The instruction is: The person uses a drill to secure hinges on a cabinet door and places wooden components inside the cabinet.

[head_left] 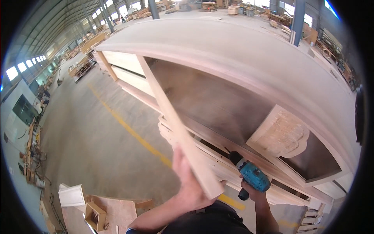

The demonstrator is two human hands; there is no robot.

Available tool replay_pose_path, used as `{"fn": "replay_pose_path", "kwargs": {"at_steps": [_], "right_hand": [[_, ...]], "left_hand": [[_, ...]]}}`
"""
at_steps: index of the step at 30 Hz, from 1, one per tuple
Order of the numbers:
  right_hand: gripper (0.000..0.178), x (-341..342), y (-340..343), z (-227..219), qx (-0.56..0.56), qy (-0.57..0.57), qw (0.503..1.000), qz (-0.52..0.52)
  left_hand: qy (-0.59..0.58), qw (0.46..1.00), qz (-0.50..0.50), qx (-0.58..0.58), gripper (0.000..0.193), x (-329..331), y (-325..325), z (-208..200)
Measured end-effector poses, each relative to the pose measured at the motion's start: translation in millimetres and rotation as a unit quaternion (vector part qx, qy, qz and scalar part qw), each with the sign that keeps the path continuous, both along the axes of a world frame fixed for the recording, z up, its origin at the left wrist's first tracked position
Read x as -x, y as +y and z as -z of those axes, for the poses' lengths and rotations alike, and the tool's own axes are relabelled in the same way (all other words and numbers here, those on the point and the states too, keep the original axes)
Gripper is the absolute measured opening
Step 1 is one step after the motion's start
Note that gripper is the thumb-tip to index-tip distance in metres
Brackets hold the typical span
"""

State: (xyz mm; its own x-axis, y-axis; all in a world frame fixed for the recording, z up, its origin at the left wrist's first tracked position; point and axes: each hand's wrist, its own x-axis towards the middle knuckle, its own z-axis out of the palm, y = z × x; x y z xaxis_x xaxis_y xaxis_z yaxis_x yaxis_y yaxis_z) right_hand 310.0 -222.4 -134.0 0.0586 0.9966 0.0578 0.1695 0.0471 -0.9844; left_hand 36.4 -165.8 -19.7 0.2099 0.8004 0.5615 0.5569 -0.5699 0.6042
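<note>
My left hand [189, 183] is closed around the near end of a long pale wooden board [177, 121], which slants up and away to the left across a large unfinished wooden cabinet [218, 43]. Its far end overlaps the cabinet's front frame; whether it touches there I cannot tell. In my right hand [255, 193] is a teal and black cordless drill [253, 176], its bit pointing toward the cabinet's lower rail. A carved wooden piece with a scalloped edge [280, 132] sits in the cabinet's wide opening, right of the board.
At lower left stands a wooden work surface [120, 214] with a small open wooden box [94, 216] and a white panel [72, 195]. A yellow line [124, 124] crosses the concrete floor. Metal columns [298, 23] and wood stacks stand farther off. Slatted wood [309, 220] lies at lower right.
</note>
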Motion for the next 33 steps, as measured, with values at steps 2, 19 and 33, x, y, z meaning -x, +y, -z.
{"fn": "replay_pose_path", "kwargs": {"at_steps": [2, 19, 33], "right_hand": [[0.058, -2, -20, -3, -0.006, -0.016, 0.999, 0.036], [0.033, 58, -100, 4, 0.046, 0.023, 0.973, 0.225], [0.068, 99, -154, 4, 0.033, 0.066, 0.954, 0.290]], "left_hand": [[-0.034, 0.997, -0.009, -0.072, 0.100, -26, 15, -17], [-0.014, 0.980, 0.147, -0.131, 0.109, -35, 73, 12], [0.064, 0.884, 0.411, -0.216, 0.066, -70, 23, 6]]}}
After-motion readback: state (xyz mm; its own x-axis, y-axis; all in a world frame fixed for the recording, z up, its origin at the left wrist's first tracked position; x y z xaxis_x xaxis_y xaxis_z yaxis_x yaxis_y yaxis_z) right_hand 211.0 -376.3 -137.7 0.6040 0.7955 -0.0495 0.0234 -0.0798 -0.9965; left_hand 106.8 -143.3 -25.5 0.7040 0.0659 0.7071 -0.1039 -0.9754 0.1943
